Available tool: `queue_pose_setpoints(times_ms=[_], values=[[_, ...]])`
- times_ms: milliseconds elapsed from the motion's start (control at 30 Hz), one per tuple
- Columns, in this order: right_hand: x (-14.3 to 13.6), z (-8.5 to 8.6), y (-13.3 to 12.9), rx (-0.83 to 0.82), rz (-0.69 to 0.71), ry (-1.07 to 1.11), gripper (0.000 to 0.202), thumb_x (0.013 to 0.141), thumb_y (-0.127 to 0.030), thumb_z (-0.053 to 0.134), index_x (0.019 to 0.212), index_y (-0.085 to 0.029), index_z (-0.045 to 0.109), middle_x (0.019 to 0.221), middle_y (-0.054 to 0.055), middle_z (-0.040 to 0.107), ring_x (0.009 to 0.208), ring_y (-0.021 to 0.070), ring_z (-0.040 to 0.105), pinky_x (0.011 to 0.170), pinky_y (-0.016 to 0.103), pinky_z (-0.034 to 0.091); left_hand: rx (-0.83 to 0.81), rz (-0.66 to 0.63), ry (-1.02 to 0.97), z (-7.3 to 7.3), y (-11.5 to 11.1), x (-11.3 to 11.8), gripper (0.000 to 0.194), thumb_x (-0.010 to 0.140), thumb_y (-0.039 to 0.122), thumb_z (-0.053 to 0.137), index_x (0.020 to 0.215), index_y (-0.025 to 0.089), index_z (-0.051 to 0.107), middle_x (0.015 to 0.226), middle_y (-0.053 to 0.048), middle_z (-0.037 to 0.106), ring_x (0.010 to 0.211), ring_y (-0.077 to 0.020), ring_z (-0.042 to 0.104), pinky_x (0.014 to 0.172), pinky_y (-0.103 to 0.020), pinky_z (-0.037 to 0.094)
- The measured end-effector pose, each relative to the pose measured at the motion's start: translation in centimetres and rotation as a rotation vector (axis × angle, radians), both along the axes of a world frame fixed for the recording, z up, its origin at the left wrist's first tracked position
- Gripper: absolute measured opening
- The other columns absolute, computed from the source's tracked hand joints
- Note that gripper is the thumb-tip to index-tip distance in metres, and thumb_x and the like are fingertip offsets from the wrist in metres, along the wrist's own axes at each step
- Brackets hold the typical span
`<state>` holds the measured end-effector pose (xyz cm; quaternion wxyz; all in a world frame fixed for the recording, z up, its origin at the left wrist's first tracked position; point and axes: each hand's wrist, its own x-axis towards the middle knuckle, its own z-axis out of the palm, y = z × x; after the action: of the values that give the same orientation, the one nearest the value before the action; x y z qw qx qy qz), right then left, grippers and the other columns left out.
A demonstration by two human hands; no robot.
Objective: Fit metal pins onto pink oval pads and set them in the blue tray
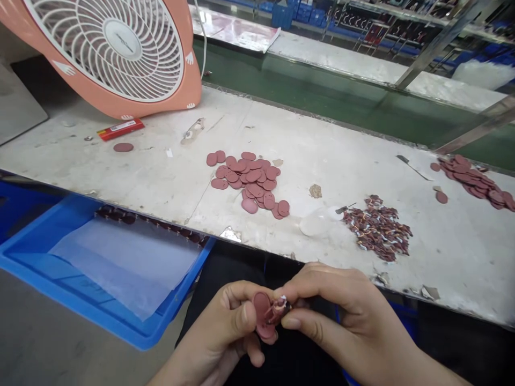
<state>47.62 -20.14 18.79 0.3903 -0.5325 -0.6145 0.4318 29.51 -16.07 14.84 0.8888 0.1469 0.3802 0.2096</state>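
Between the thumb and fingers of my left hand [231,327] is a flat dark-red oval disc [262,306], with what looks like a second one under it. My right hand [338,308] pinches a small brown figurine piece [278,308] with a white tip, up against the disc's right side. Whether the two are joined I cannot tell. Both hands are over my lap, below the table edge. Straight ahead on the table lies a loose pile of red oval discs [253,177], some with small holes. To its right is a heap of small brown figurine pieces [380,228].
An orange fan [193,64] stands at the table's back left, near a red box [120,128]. More discs [475,182] lie far right. A blue bin [153,340] with white sheets sits below the table edge at left. A green conveyor belt [322,80] runs behind.
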Motion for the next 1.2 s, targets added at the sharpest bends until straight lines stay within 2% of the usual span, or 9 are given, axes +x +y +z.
queue_pose_setpoints(times_ms=[133, 267, 433, 700, 867, 1000, 1200], values=[[0.1, 0.5, 0.3, 0.044, 0.062, -0.045, 0.017, 0.089, -0.016, 0.067, 0.101, -0.029, 0.069, 0.083, -0.006, 0.075, 0.073, 0.0089, 0.067, 0.070, 0.020, 0.050, 0.006, 0.011, -0.033, -0.6, -0.2, 0.0, 0.034, 0.053, 0.046, 0.090, 0.067, 0.016, 0.079, 0.054, -0.001, 0.064, 0.049, -0.0077, 0.055, 0.039, -0.012, 0.047], [0.1, 0.8, 0.5, 0.067, 0.106, -0.121, 0.022, 0.090, -0.015, 0.065, 0.105, -0.030, 0.069, 0.085, -0.006, 0.075, 0.075, 0.0088, 0.068, 0.072, 0.019, 0.050, -0.019, 0.005, -0.014, -0.4, -0.2, 0.2, 0.035, 0.054, 0.046, 0.089, 0.066, 0.015, 0.078, 0.053, 0.000, 0.062, 0.049, -0.0065, 0.054, 0.039, -0.011, 0.047], [-0.2, 0.6, 0.4, 0.050, 0.063, -0.109, 0.019, 0.090, -0.016, 0.066, 0.102, -0.029, 0.069, 0.083, -0.007, 0.075, 0.075, 0.0083, 0.068, 0.070, 0.018, 0.050, -0.057, 0.033, 0.044, 0.2, -0.1, 0.2, 0.035, 0.054, 0.044, 0.090, 0.063, 0.013, 0.077, 0.053, 0.000, 0.061, 0.051, -0.0065, 0.056, 0.042, -0.011, 0.047], [-0.3, 0.3, 0.4, 0.054, 0.039, -0.132, 0.020, 0.090, -0.015, 0.064, 0.103, -0.030, 0.068, 0.083, -0.007, 0.075, 0.074, 0.0073, 0.069, 0.068, 0.017, 0.051, -0.031, 0.057, 0.001, -1.2, -0.6, -0.2, 0.031, 0.063, 0.043, 0.086, 0.072, 0.015, 0.079, 0.060, 0.000, 0.063, 0.055, -0.0070, 0.055, 0.044, -0.012, 0.049], [-0.6, 0.6, 0.6, 0.104, 0.011, -0.184, 0.019, 0.086, -0.009, 0.065, 0.096, -0.025, 0.067, 0.081, -0.006, 0.074, 0.070, 0.0078, 0.068, 0.066, 0.016, 0.050, 0.005, 0.051, 0.031, -1.0, -0.5, -0.1, 0.032, 0.063, 0.044, 0.086, 0.073, 0.015, 0.079, 0.061, -0.001, 0.064, 0.056, -0.0075, 0.055, 0.044, -0.011, 0.048], [-0.6, 0.6, 0.8, 0.070, 0.038, -0.197, 0.015, 0.086, -0.007, 0.064, 0.093, -0.020, 0.067, 0.082, -0.005, 0.075, 0.072, 0.0070, 0.068, 0.069, 0.014, 0.050, 0.016, 0.060, 0.053, -1.0, -0.4, -0.1, 0.032, 0.062, 0.044, 0.086, 0.072, 0.015, 0.078, 0.060, 0.000, 0.063, 0.056, -0.0076, 0.054, 0.044, -0.012, 0.048], [0.0, 0.7, 1.0, 0.042, 0.110, -0.158, 0.022, 0.088, -0.007, 0.062, 0.099, -0.025, 0.066, 0.087, -0.006, 0.074, 0.078, 0.0061, 0.068, 0.074, 0.014, 0.049, -0.007, 0.069, 0.060, -1.1, -0.3, 0.0, 0.033, 0.062, 0.045, 0.086, 0.073, 0.015, 0.079, 0.060, 0.000, 0.062, 0.056, -0.0075, 0.052, 0.043, -0.012, 0.047]])
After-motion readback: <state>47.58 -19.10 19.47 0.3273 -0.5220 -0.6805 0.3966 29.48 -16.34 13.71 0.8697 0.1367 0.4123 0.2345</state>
